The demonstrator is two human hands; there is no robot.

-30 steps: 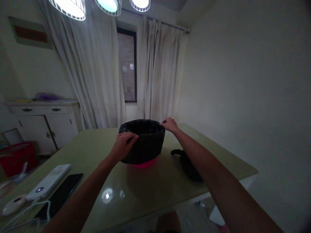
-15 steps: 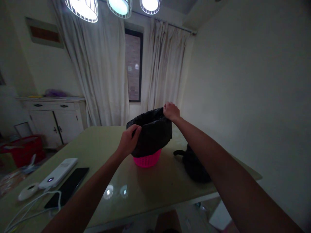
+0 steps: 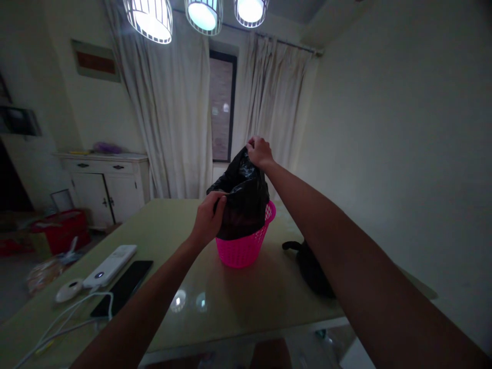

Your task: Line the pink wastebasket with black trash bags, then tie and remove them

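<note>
Head view: soft, light, slippery bag (image 3: pixel 242 205) is pinched at its rim by left hand (image 3: pixel 207 220) and right hand (image 3: pixel 260 152), above basket (image 3: pixel 240 251).

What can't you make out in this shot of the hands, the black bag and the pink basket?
All in the head view:
- Inside of the black bag: hidden by its own folds.
- Pink basket interior: covered by the bag.
- Left hand and right hand fingertips: buried in plastic.
- Dark object: partly behind the right forearm, too dim to identify.
</note>
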